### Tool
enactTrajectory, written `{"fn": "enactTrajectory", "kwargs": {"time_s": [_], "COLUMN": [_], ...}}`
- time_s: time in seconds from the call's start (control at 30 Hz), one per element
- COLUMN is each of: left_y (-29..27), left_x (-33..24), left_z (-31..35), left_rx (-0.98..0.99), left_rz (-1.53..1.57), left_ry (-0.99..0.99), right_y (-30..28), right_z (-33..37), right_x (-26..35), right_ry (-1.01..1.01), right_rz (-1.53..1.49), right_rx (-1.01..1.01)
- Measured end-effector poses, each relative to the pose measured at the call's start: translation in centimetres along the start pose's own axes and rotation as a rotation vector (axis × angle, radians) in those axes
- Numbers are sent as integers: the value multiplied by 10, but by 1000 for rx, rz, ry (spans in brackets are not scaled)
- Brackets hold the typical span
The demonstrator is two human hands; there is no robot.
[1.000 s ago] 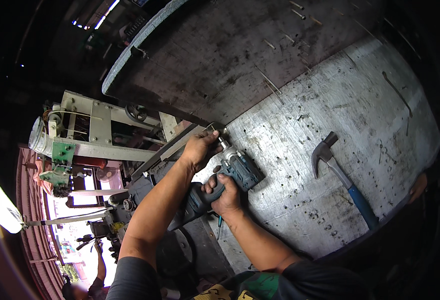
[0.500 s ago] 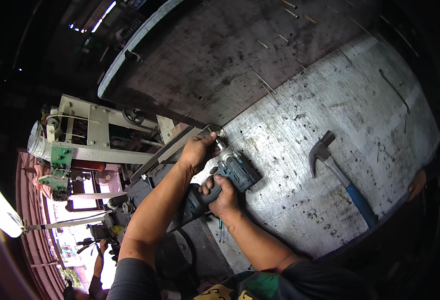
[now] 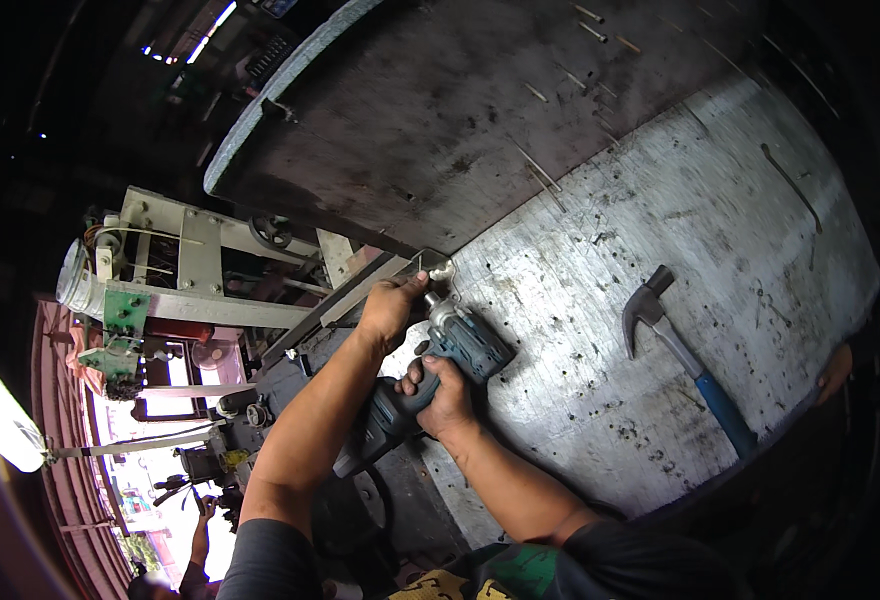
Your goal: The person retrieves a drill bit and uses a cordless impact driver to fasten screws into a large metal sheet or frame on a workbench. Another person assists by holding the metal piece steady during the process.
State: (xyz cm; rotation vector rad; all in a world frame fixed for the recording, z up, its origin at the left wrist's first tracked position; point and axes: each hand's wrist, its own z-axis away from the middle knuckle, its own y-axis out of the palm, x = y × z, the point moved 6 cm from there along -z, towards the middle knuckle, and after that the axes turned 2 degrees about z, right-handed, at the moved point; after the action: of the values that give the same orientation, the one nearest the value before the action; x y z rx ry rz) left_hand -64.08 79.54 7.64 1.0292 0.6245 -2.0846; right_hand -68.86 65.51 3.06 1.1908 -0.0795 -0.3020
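Observation:
A blue-and-black cordless impact driver (image 3: 475, 345) lies in my right hand (image 3: 447, 395), whose fingers wrap round its grip. Its metal nose points up and to the left. My left hand (image 3: 390, 308) is closed in a pinch just ahead of that nose. A thin upright piece shows by its fingertips, but what they hold is too small to make out. Close to those fingers, a shiny metal fitting (image 3: 443, 271) sits at the corner where the worn metal tabletop (image 3: 560, 300) meets a dark upright panel (image 3: 410, 150).
A claw hammer (image 3: 675, 345) with a blue grip lies on the tabletop, right of the driver. Thin rods and bolts (image 3: 535, 165) stick out from the panel. A pale machine frame (image 3: 210, 295) stands at left. Other people's hands show at the right edge (image 3: 836, 370) and lower left (image 3: 205, 507).
The driver's nose has drawn back slightly down and left, opening a gap to the shiny fitting. My left hand stays pinched close by. The hammer lies as before.

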Motion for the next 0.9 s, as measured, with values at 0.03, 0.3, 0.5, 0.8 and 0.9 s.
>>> {"fn": "enactTrajectory", "kwargs": {"time_s": [0.03,0.3,0.5,0.8,0.9], "left_y": [-4,9,21,19,20], "left_x": [-1,-1,3,0,-1], "left_z": [1,-6,-11,-4,-6], "left_rx": [-14,98,91,57,32], "left_rz": [9,42,141,142,106], "left_ry": [0,-144,-142,-96,-99], "right_y": [1,0,-1,1,1], "right_z": [2,2,-4,-3,-3], "right_x": [0,12,19,13,18], "right_ry": [-23,-177,-165,-142,-167], "right_rz": [4,89,-45,-28,17], "right_rx": [17,75,92,78,104]}}
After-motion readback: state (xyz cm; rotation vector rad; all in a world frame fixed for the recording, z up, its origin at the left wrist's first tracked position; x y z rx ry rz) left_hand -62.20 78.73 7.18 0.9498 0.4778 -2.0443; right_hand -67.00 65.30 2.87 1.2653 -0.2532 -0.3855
